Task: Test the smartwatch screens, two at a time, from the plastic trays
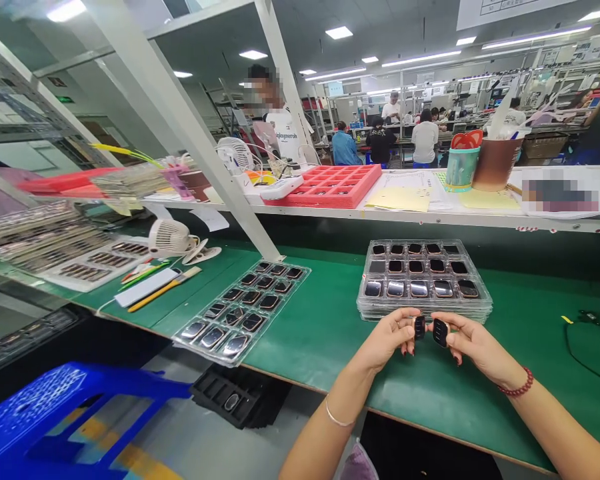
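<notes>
My left hand point(397, 333) pinches a small dark watch face point(419, 327) with a rounded-square outline. Between the thumb and fingers of my right hand point(465, 339) is a second watch face point(441, 333), its dark side toward me with small light marks on it. Both are held up close together over the front of the green bench. Just behind them sits a stack of clear plastic trays point(425, 308), its top one filled with rows of similar watch faces. Another clear tray point(243, 303) of watch faces lies to the left, reaching the bench's front edge.
A slanted white post point(215, 160) meets the bench behind the left tray. A small fan point(173, 239), brush point(165, 289) and white box lie further left. The shelf point(430, 215) above carries a red foam tray point(330, 187) and cups. A blue stool point(70, 413) stands below; a cable lies right.
</notes>
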### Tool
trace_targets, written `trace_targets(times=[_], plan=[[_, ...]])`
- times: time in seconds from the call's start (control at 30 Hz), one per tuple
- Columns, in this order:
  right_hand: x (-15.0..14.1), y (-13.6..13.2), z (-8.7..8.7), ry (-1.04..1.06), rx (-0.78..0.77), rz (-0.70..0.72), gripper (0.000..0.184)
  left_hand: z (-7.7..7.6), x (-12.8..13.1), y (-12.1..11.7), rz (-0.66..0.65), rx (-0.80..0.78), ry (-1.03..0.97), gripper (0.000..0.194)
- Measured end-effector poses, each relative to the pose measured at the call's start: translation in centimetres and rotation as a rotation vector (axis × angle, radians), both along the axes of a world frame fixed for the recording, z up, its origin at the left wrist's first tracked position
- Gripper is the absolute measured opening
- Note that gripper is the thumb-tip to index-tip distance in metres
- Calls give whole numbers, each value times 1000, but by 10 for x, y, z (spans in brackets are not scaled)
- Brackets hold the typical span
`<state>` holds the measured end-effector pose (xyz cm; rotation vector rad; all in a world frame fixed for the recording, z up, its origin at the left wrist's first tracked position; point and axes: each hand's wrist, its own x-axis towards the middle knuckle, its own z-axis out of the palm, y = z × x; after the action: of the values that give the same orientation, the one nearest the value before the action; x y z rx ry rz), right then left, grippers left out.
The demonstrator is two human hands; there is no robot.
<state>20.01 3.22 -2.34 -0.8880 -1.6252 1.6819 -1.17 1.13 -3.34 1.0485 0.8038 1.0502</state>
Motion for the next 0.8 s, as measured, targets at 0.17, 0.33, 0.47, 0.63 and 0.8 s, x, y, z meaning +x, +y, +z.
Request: trace_targets(times=[0.17,0.33,0.47,0.63,0.8], plan=[[1,0,-1,-20,14,-5,51,-3,0,1,4,3,-15,51],[3,1,-6,-40,22,0,51,-2,0,0,-2,14,-9,51],[3,3,-12,-40,23,-8,50,-1,-1,-1,-6,-12,0,51],[2,4,-13,10,-40,-1,52,-2,-1,0,6,-34,-35,50],[1,6,-11,111,-159,-50,49,0,0,0,51,-96,-39,42]])
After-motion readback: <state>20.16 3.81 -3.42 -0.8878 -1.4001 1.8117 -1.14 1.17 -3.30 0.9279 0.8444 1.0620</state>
